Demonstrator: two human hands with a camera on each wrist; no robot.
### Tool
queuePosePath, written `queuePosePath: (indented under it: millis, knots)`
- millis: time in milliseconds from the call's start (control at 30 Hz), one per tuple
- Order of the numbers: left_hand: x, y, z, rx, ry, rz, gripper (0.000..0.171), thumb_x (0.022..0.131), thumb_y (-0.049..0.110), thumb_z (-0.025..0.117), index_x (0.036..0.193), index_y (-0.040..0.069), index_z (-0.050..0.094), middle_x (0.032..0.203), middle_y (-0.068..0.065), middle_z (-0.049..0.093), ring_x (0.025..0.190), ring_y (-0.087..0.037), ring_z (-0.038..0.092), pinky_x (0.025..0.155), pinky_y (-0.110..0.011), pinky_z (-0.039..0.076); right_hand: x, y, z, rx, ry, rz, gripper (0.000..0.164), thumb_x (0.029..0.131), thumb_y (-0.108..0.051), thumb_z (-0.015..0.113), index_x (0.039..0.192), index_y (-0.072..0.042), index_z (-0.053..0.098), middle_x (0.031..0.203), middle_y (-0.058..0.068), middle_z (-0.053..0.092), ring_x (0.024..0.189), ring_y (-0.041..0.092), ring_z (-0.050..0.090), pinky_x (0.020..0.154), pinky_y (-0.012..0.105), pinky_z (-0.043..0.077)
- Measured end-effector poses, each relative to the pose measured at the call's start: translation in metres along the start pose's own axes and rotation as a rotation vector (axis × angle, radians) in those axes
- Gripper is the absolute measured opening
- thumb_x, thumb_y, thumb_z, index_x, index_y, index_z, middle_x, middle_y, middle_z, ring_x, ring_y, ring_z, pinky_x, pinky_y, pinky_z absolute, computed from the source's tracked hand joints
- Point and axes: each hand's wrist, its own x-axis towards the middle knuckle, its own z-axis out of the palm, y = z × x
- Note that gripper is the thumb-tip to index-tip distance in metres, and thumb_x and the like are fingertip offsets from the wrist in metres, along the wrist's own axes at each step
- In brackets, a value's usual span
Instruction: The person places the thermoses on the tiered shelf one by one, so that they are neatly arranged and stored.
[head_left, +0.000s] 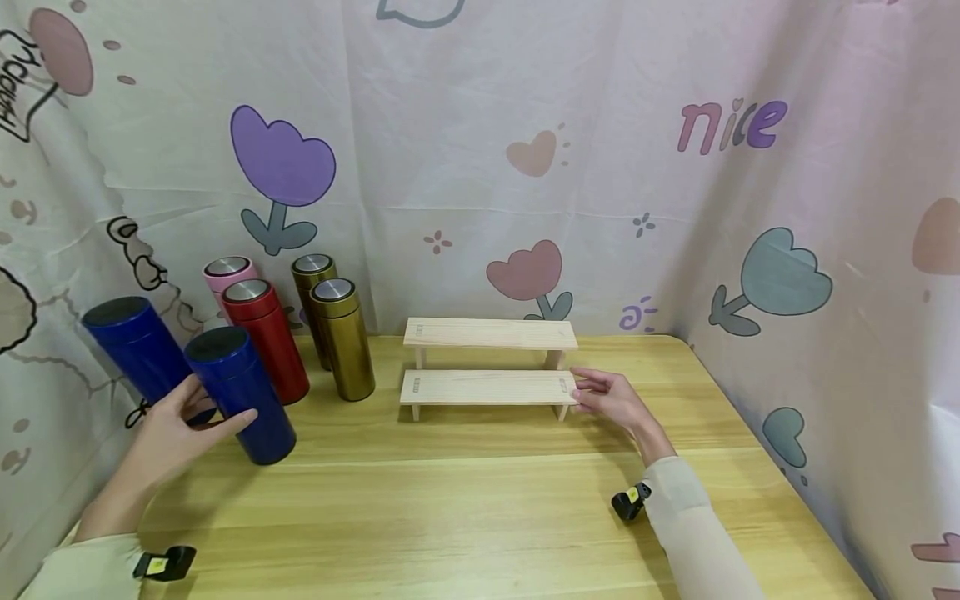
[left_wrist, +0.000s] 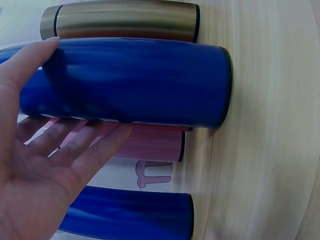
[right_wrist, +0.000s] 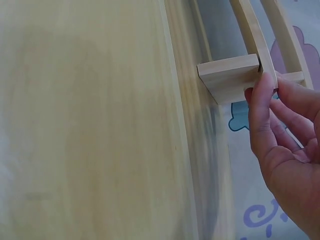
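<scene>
My left hand (head_left: 176, 429) holds the front blue thermos bottle (head_left: 247, 396), with the thumb on one side and the fingers on the other. Behind that hand leans a second blue bottle (head_left: 142, 342) in the head view; it shows apart from the hand in the left wrist view. My right hand (head_left: 611, 402) pinches the right end of the lower board of a two-step wooden stand (head_left: 483, 387). In the right wrist view, thumb and fingertips meet at the board's edge (right_wrist: 267, 60).
Beyond the blue bottles stand a red bottle (head_left: 266, 342), a pink one (head_left: 225, 268) partly hidden behind it, and two gold ones, a nearer (head_left: 345, 346) and a farther (head_left: 309, 292). A printed curtain (head_left: 420, 150) hangs around the wooden table (head_left: 420, 517).
</scene>
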Motion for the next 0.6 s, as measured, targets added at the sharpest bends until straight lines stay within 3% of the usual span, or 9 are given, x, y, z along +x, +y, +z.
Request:
queuePosePath:
  millis: [167,233,267,367,400,433,500,600]
  knots:
    - [0.0009,-0.0003,0.0006,-0.011,-0.003,0.007,0.096,0.093,0.041,0.075,0.164,0.006,0.021,0.145,-0.039,0.050,0.127,-0.056,0.050,0.092,-0.074,0.045,0.0008,0.0006,0.0003,0.003,-0.008,-0.033,0.058,0.098,0.005,0.063,0.151,0.011,0.041,0.131,0.038,0.058,0.086,0.006,0.071,0.090,0.034,0.063]
    - [0.0012,-0.0006,0.0008,-0.007,0.000,0.005,0.096,0.093,0.042,0.076,0.164,0.007,0.022,0.145,-0.037,0.052,0.121,-0.033,0.062,0.092,-0.073,0.046,0.0014,0.0012,0.0002,0.008,-0.012,-0.039,0.057,0.098,0.006,0.063,0.151,0.012,0.041,0.131,0.040,0.056,0.086,0.006,0.071,0.090,0.034,0.063]
    - [0.0012,-0.0009,0.0007,-0.004,0.004,0.005,0.095,0.092,0.042,0.076,0.164,0.007,0.024,0.144,-0.036,0.053,0.116,-0.017,0.064,0.091,-0.065,0.051,0.0016,0.0012,0.0004,0.007,-0.009,-0.041,0.057,0.098,0.006,0.062,0.150,0.012,0.041,0.131,0.040,0.056,0.087,0.006,0.070,0.090,0.034,0.063]
    - [0.0008,-0.0010,0.0006,0.014,0.036,0.011,0.090,0.090,0.042,0.079,0.159,0.007,0.033,0.139,-0.033,0.058,0.099,0.021,0.045,0.081,-0.033,0.055,0.0018,0.0010,0.0012,-0.009,-0.002,-0.044,0.057,0.098,0.006,0.063,0.150,0.012,0.042,0.129,0.037,0.059,0.088,0.006,0.070,0.090,0.034,0.063]
    - [0.0005,-0.0011,0.0006,0.021,0.049,0.013,0.089,0.089,0.042,0.080,0.157,0.006,0.036,0.137,-0.032,0.059,0.095,0.027,0.035,0.077,-0.025,0.051,0.0017,0.0007,0.0017,-0.018,0.006,-0.043,0.057,0.097,0.006,0.063,0.150,0.011,0.043,0.128,0.035,0.061,0.088,0.006,0.070,0.090,0.034,0.063]
    - [0.0001,-0.0009,0.0007,0.025,0.060,0.014,0.087,0.088,0.042,0.081,0.155,0.006,0.039,0.135,-0.031,0.061,0.093,0.029,0.034,0.074,-0.020,0.045,0.0018,0.0007,0.0022,-0.031,0.010,-0.044,0.056,0.097,0.005,0.064,0.149,0.011,0.043,0.127,0.034,0.062,0.088,0.005,0.069,0.090,0.033,0.063]
    - [-0.0005,-0.0007,0.0010,0.035,0.075,0.012,0.085,0.087,0.043,0.082,0.152,0.006,0.042,0.132,-0.030,0.062,0.092,0.029,0.035,0.074,-0.021,0.045,0.0021,0.0013,0.0026,-0.055,0.015,-0.047,0.056,0.097,0.005,0.064,0.149,0.010,0.045,0.125,0.032,0.063,0.090,0.005,0.069,0.089,0.033,0.063]
    - [0.0004,0.0000,0.0027,0.034,0.082,0.005,0.083,0.087,0.043,0.082,0.150,0.006,0.044,0.130,-0.029,0.064,0.092,0.029,0.033,0.079,-0.042,0.053,0.0033,0.0030,0.0016,-0.072,0.021,-0.051,0.055,0.097,0.005,0.064,0.148,0.010,0.046,0.126,0.033,0.062,0.091,0.005,0.068,0.089,0.032,0.063]
